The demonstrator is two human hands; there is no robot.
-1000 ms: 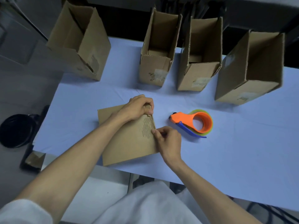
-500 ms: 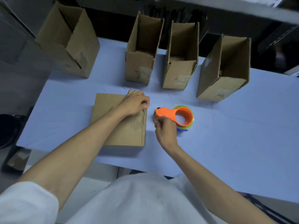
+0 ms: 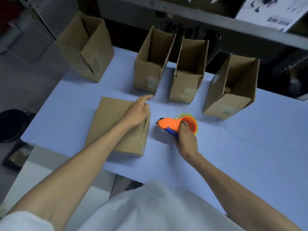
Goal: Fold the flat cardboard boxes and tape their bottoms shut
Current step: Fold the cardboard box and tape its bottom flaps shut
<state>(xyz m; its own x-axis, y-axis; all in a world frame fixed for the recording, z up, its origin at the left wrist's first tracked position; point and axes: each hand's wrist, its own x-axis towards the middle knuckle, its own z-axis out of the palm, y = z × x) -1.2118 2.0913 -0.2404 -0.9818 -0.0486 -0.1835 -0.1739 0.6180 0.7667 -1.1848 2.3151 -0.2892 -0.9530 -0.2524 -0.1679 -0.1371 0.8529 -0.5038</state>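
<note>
A folded cardboard box [image 3: 108, 120] lies bottom-up on the pale blue table [image 3: 233, 147]. My left hand [image 3: 138, 110] presses flat on the box's right side, fingers stretched toward the far edge. To its right, an orange tape dispenser [image 3: 170, 123] with a blue handle and a green roll sits just above or on the table. My right hand [image 3: 186, 139] grips it from the near side, thumb hooked into the orange ring.
Three open upright boxes [image 3: 150, 72] [image 3: 186, 80] [image 3: 230, 90] stand in a row along the table's far side, and a fourth [image 3: 86, 52] sits at the far left corner. A dark shelf runs behind them. A black round object [image 3: 11, 124] lies on the floor left.
My right hand left the box's edge, reached the tape dispenser and took hold of it. My left hand flattened its fingers on the box. The camera view shifted upward.
</note>
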